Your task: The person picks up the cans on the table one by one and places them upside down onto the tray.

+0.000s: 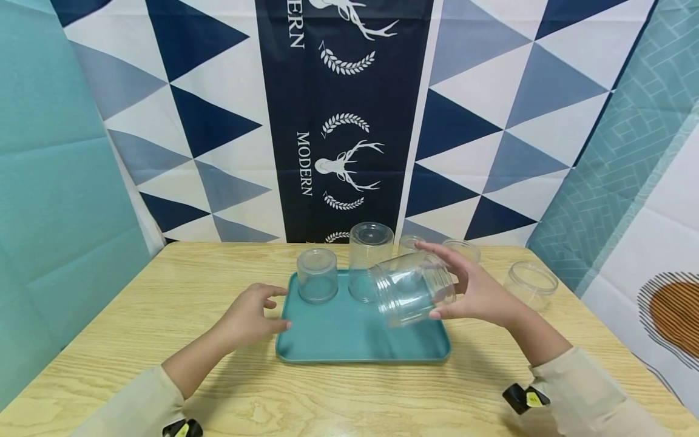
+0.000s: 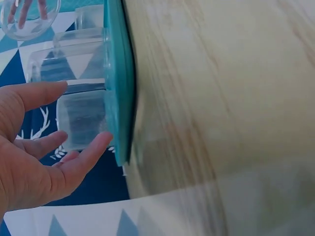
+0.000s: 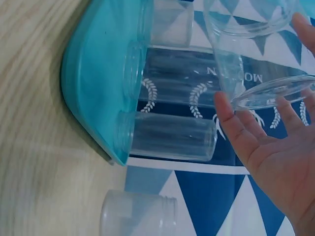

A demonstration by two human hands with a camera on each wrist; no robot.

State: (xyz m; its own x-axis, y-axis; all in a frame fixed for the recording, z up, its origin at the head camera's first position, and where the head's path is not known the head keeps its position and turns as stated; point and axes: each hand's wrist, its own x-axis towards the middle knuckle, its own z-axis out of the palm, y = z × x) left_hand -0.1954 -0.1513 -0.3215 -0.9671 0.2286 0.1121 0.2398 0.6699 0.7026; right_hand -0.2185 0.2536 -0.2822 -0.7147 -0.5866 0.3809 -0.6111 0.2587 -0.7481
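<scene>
My right hand [image 1: 480, 291] grips a wide clear jar [image 1: 409, 288] by its base end, thumb below and fingers above. Tilted nearly on its side, the jar hangs over the right part of a teal tray [image 1: 338, 334], its threaded mouth facing left. My left hand [image 1: 251, 318] is empty, fingers spread beside the tray's left edge. On the tray stand a short clear jar [image 1: 317, 276] at the left and a taller one [image 1: 370, 261] in the middle, both mouth down. A narrow clear jar [image 3: 172, 136] stands at the back right, partly hidden in the head view.
Two more clear jars stand on the wooden table [image 1: 229, 388] right of the tray: one at the back [image 1: 463, 247], another nearer [image 1: 531, 284], behind my right wrist. A patterned cloth [image 1: 218, 121] hangs along the table's far edge.
</scene>
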